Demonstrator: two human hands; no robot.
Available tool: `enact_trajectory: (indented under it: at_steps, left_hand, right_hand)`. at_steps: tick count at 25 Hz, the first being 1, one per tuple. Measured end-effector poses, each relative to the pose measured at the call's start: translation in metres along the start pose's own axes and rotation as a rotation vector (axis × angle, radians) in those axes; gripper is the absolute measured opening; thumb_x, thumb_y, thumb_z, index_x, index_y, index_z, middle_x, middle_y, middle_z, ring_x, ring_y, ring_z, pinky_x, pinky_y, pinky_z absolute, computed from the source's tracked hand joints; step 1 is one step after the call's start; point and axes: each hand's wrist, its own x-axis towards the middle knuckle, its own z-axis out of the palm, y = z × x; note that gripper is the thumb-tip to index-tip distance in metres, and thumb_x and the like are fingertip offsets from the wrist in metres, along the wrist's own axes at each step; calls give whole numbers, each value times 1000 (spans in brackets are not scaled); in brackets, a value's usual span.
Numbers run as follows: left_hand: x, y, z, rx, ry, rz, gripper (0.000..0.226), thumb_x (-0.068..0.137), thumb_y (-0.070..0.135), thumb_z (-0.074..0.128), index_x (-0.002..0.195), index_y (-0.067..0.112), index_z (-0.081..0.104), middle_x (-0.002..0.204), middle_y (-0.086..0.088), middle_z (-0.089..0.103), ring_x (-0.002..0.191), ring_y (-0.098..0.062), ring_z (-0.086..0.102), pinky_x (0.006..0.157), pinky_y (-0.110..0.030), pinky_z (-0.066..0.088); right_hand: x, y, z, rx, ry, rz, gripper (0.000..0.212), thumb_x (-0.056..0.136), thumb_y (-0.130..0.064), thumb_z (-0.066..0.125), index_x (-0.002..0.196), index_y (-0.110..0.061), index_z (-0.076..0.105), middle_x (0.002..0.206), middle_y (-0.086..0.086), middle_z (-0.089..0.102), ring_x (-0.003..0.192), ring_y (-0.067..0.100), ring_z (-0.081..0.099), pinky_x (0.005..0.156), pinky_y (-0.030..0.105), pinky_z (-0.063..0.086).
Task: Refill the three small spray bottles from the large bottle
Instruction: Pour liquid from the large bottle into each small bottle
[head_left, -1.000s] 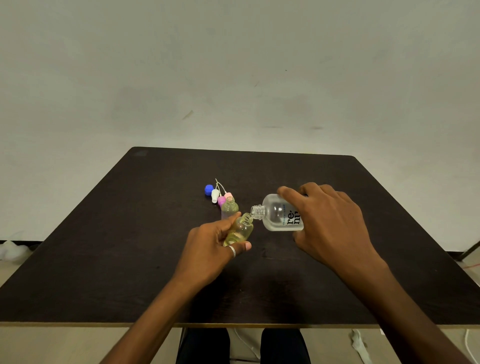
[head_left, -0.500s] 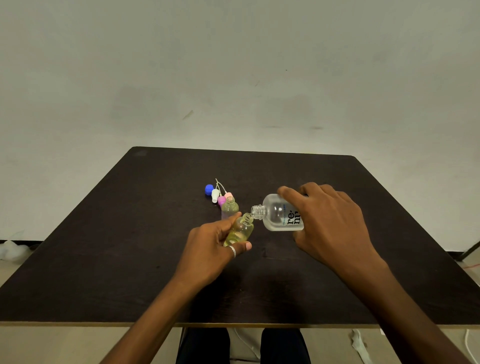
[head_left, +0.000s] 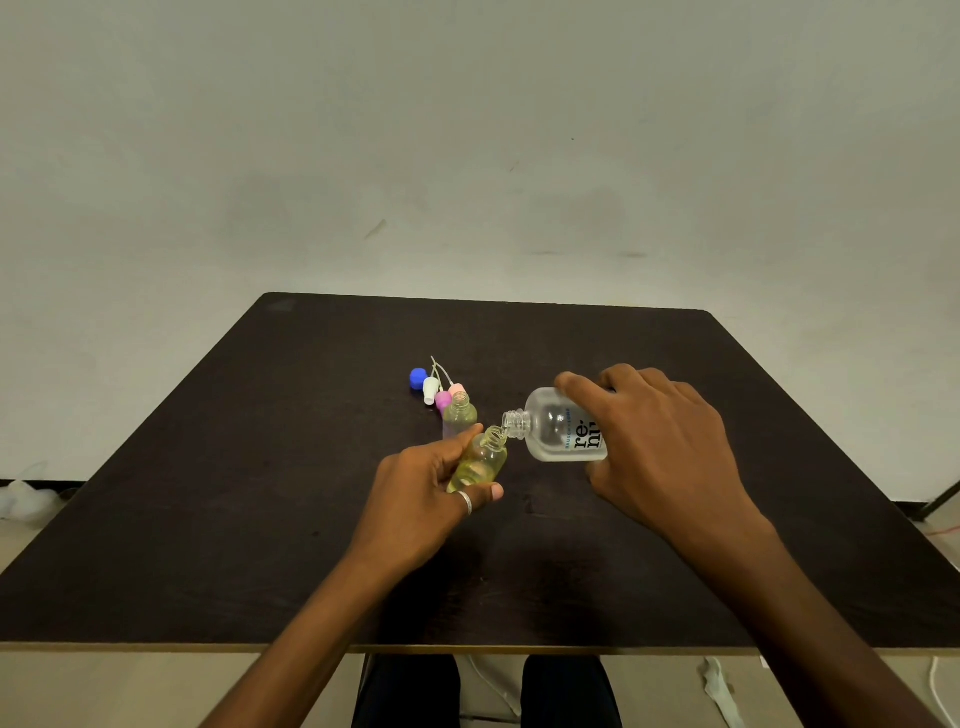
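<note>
Legend: you are holding the large bottle (head_left: 558, 428) tipped on its side above the dark table (head_left: 260, 467). Your right hand (head_left: 660, 447) is arching over it from the right, with the index finger stretching along its upper shoulder and the other fingers curling round its far side. The bottle's open neck is pointing left and slightly down. Just left of that neck, your left hand (head_left: 426, 488) is gripping a small bottle (head_left: 480, 460) of yellowish liquid. The thumb is lying along its upper side and a ringed finger (head_left: 465, 501) is wrapping under its base. This bottle is tilting so that its open mouth is meeting, or nearly meeting, the large bottle's lip. Both forearms are reaching in from the near table edge and converging on the large bottle. A second small bottle (head_left: 460, 415), uncapped, is standing upright just left of the large bottle's neck, beyond the held one. Farther left of the large bottle, a blue cap (head_left: 418, 378), a white spray head (head_left: 430, 389), a pink spray head (head_left: 443, 400) and a paler pink head (head_left: 456, 388) are lying clustered together.
</note>
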Motion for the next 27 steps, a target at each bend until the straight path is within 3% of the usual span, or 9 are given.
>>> enact_trajectory:
  at_steps: [7, 14, 21, 27]
  left_hand:
    - [-1, 0, 0, 0, -1, 1, 62, 76, 28, 84, 134, 31, 60, 116, 20, 70, 102, 14, 62, 94, -7, 45]
    - [-1, -2, 1, -26, 2, 2, 63, 77, 28, 84, 134, 32, 60, 113, 20, 72, 102, 9, 65, 99, -27, 53]
    - [0, -1, 1, 12, 2, 5, 63, 76, 30, 84, 135, 31, 60, 116, 20, 71, 101, 13, 63, 96, -13, 48]
    - [0, -1, 1, 5, -5, 2, 63, 76, 30, 84, 135, 31, 60, 114, 20, 71, 99, 12, 64, 96, -15, 49]
  right_hand:
    - [0, 0, -1, 2, -3, -3, 77, 74, -37, 76, 139, -40, 36, 120, -2, 58, 108, 21, 58, 88, 35, 47]
    - [0, 0, 1, -11, -4, 6, 78, 71, -34, 77, 138, -39, 39, 116, -2, 60, 105, 22, 59, 85, 35, 47]
    - [0, -1, -1, 2, -11, 2, 77, 74, -34, 75, 140, -40, 35, 120, -2, 58, 109, 22, 57, 89, 35, 47]
    - [-1, -1, -1, 5, -14, 5, 77, 75, -34, 75, 140, -40, 35, 120, -2, 58, 109, 22, 57, 88, 35, 46]
